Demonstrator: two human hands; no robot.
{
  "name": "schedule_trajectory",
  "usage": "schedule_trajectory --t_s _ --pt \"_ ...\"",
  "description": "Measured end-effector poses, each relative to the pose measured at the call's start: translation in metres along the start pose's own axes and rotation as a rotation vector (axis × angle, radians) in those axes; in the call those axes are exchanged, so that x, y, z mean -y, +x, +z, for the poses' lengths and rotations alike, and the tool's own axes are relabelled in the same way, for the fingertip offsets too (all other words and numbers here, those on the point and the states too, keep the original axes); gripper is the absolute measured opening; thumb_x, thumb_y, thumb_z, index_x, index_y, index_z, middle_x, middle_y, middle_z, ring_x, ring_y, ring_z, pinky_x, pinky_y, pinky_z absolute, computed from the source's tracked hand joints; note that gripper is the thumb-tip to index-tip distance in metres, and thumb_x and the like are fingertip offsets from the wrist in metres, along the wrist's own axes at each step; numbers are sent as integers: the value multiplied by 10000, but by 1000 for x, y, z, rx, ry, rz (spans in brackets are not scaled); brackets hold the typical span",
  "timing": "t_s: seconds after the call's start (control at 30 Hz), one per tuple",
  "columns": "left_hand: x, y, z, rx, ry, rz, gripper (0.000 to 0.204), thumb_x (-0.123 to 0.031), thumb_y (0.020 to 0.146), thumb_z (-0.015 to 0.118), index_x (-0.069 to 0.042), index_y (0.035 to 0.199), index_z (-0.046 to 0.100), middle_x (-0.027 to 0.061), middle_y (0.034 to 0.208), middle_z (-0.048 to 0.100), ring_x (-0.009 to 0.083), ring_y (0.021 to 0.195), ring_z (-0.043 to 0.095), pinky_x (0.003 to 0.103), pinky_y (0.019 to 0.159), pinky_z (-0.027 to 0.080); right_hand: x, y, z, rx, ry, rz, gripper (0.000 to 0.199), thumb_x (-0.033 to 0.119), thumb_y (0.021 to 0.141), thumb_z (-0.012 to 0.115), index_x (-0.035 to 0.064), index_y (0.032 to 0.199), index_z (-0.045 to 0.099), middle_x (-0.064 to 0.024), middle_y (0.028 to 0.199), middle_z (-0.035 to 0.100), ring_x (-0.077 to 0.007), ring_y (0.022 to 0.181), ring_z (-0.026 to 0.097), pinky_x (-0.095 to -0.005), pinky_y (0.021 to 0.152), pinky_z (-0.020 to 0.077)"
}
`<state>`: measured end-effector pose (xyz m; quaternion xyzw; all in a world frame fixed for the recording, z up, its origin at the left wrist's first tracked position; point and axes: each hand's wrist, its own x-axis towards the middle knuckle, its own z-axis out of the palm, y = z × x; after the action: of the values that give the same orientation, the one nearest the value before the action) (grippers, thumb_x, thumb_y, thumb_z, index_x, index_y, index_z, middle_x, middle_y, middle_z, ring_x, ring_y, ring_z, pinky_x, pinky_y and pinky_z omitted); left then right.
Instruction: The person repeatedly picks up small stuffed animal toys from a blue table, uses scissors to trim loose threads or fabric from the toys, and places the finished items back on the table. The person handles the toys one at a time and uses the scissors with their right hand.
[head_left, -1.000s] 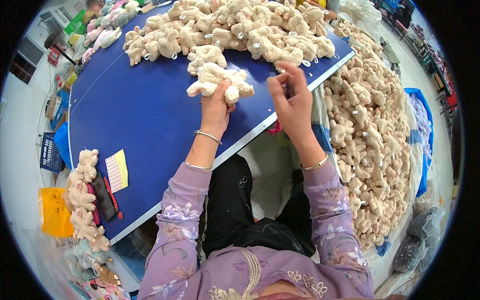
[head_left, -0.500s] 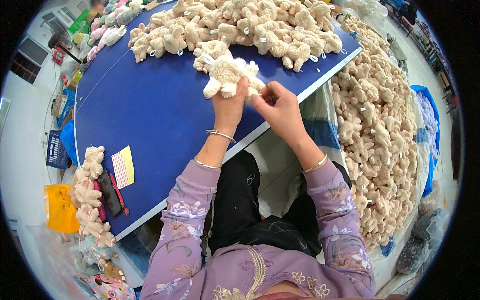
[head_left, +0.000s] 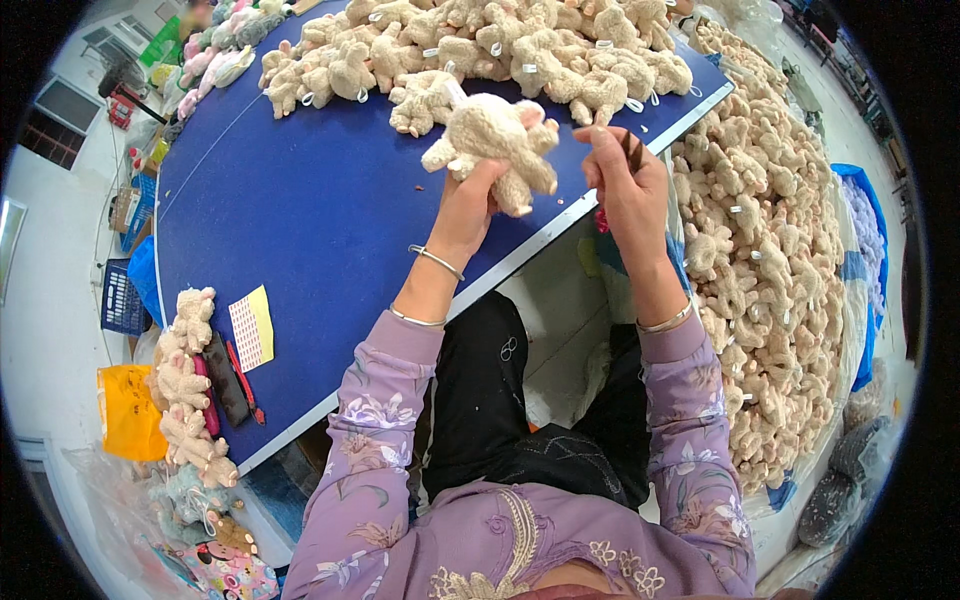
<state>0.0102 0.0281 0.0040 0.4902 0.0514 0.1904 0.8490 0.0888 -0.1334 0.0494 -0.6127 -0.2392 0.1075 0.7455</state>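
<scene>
A cream, fluffy plush toy [head_left: 492, 138] with stubby limbs and a pinkish ear is up off the blue table, gripped by my left hand [head_left: 462, 215] with the thumb across its body. To its right, apart from the toy, my right hand [head_left: 632, 190] is closed with thumb and forefinger pinched together. Something dark shows among its fingers, but I cannot make out what it is. Just behind the held toy, another cream plush toy [head_left: 420, 103] lies on the table.
A heap of similar plush toys [head_left: 530, 50] covers the table's far side. More fill a big sack [head_left: 765, 260] at the right. On the blue table [head_left: 290, 200], near left, lie a label sheet [head_left: 251, 328], a red pen-like tool [head_left: 245, 382], a dark case [head_left: 226, 378] and several toys.
My right hand has pulled away from the toy to the right. My left hand has turned the toy and shifted it slightly right.
</scene>
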Motion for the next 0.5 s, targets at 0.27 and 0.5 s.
schedule_trajectory --t_s 0.27,0.5 --pt "-2 -6 11 226 57 21 392 -128 893 538 7 1257 489 80 1167 585 181 1086 563 322 930 455 -39 5 -3 172 -104 -25 214 171 866 660 -13 959 603 12 759 583 -44 675 509 -216 604 438" --pt "12 4 -3 -199 237 108 205 -195 913 619 -66 1058 554 -17 789 583 29 515 460 184 430 357 -41 5 -6 100 -60 -25 145 153 865 641 13 879 606 14 723 584 -48 620 513 -221 568 437"
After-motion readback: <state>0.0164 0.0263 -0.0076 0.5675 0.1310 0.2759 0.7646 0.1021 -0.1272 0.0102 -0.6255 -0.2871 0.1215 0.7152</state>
